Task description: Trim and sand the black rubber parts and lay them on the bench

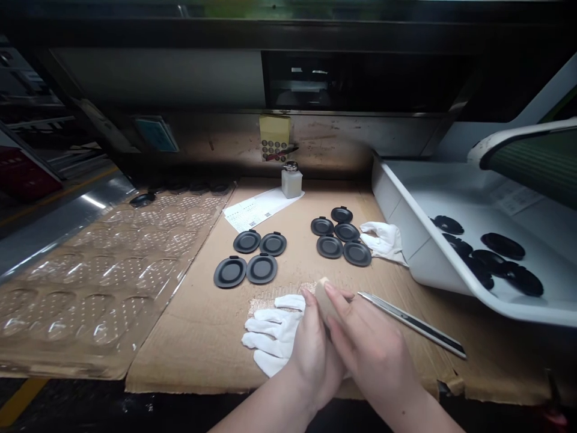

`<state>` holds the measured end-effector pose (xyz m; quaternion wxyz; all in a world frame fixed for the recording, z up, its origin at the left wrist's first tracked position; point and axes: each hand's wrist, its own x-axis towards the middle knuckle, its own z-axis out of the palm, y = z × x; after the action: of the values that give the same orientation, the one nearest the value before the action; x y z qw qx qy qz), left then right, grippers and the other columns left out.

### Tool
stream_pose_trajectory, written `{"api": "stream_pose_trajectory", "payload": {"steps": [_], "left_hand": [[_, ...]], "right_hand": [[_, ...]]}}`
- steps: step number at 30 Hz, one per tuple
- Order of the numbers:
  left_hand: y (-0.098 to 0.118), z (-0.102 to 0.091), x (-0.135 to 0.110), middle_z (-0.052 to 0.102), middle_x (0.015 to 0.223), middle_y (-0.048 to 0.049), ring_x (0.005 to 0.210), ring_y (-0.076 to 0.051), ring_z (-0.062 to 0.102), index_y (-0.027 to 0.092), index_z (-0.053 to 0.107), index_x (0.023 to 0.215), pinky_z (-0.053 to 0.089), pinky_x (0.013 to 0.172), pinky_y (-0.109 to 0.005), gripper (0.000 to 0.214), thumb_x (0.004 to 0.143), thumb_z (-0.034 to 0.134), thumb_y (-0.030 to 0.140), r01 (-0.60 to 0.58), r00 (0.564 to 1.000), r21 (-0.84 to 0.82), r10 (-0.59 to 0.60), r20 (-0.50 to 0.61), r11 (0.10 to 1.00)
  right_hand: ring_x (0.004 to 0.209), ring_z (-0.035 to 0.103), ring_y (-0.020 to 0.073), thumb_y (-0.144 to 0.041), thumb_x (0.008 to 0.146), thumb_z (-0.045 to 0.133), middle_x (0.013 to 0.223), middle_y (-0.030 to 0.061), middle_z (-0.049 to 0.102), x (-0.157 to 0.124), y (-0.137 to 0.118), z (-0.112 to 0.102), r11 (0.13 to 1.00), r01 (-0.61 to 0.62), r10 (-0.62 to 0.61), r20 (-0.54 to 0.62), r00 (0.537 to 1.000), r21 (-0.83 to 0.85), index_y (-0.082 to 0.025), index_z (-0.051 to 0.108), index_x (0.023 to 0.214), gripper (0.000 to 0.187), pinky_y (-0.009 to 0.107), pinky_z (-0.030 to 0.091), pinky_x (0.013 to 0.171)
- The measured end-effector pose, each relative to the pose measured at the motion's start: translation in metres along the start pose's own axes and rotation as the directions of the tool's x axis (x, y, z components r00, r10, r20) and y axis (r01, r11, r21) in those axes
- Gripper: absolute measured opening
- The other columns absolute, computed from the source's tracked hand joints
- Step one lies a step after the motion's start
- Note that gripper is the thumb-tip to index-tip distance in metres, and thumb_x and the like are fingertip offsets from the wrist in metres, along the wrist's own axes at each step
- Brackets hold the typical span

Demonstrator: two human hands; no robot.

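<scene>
My left hand (315,358) and my right hand (376,337) meet low in the middle, above the cardboard near its front edge. A beige-grey rounded piece (321,297) is pinched between their fingers; its kind cannot be made out. Partly behind my left hand lies a white glove (273,331), fingers pointing left. To the right of my right hand rests a snap-off utility knife (412,325). Beyond the hands, flat black oval lids with small tabs lie in two groups, the left lids (261,268) and the right lids (329,246). Another white glove (383,242) touches the right group.
A white bin (433,255) with black parts (498,263) stands at the right. Clear plastic blister trays (157,240) cover the left. At the back, a pump bottle (292,183) stands on a paper sheet (256,211). The cardboard (180,349) ends close before me.
</scene>
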<state>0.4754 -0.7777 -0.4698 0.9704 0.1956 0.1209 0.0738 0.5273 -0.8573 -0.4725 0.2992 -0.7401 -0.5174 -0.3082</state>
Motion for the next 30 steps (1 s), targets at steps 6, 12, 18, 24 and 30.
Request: {"api": "stream_pose_trajectory", "payload": {"steps": [6, 12, 18, 24, 30], "left_hand": [[0.000, 0.006, 0.002, 0.060, 0.103, -0.0116, 0.105, -0.022, 0.051, 0.012, 0.061, 0.091, 0.035, 0.094, -0.034, 0.055, 0.081, 0.031, 0.057, -0.056, 0.998, 0.019, 0.056, 0.000, 0.998], [0.002, 0.000, 0.002, 0.060, 0.098, -0.0086, 0.101, -0.021, 0.052, 0.016, 0.059, 0.090, 0.034, 0.094, -0.034, 0.052, 0.078, 0.036, 0.060, 0.004, 0.995, 0.029, -0.001, -0.096, 1.000], [0.002, 0.000, 0.003, 0.059, 0.090, -0.0079, 0.089, -0.020, 0.056, 0.015, 0.058, 0.089, 0.038, 0.087, -0.034, 0.052, 0.078, 0.035, 0.060, 0.016, 1.000, -0.019, -0.016, -0.022, 1.000], [0.003, 0.003, 0.005, 0.059, 0.092, -0.0147, 0.090, -0.025, 0.055, 0.012, 0.052, 0.099, 0.039, 0.082, -0.038, 0.059, 0.078, 0.029, 0.061, -0.033, 0.999, 0.020, 0.034, -0.033, 0.999], [0.003, 0.003, 0.002, 0.057, 0.098, -0.0179, 0.095, -0.028, 0.054, 0.012, 0.050, 0.101, 0.038, 0.083, -0.040, 0.064, 0.076, 0.024, 0.065, -0.037, 0.999, 0.036, 0.037, -0.021, 0.999]], "right_hand": [[0.086, 0.055, 0.0173, -0.008, 0.077, 0.056, 0.088, 0.0080, 0.061, -0.002, 0.023, -0.009, 0.990, 0.139, -0.138, 0.076, 0.988, -0.013, -0.016, 0.041, 0.130, 0.056, 0.032, 0.046, 0.077], [0.093, 0.055, 0.0162, -0.008, 0.079, 0.053, 0.101, 0.0102, 0.061, -0.002, -0.001, 0.006, 0.997, 0.025, -0.023, -0.019, 1.000, 0.071, -0.009, 0.043, 0.127, 0.049, 0.030, 0.044, 0.086], [0.099, 0.057, 0.0133, -0.020, 0.083, 0.049, 0.108, 0.0062, 0.060, -0.006, -0.003, -0.006, 0.986, -0.110, 0.109, 0.008, 0.994, 0.124, -0.016, 0.042, 0.127, 0.045, 0.023, 0.045, 0.087], [0.068, 0.064, 0.0117, -0.046, 0.075, 0.056, 0.083, -0.0033, 0.066, -0.018, 0.036, -0.063, 0.831, -0.548, 0.541, -0.087, 0.837, -0.101, -0.024, 0.051, 0.106, 0.037, 0.016, 0.049, 0.054], [0.087, 0.058, 0.0128, -0.042, 0.083, 0.045, 0.102, -0.0026, 0.058, -0.057, 0.065, -0.083, 0.937, -0.247, 0.301, 0.214, 0.929, -0.249, -0.031, 0.053, 0.107, 0.027, 0.021, 0.047, 0.068]]}}
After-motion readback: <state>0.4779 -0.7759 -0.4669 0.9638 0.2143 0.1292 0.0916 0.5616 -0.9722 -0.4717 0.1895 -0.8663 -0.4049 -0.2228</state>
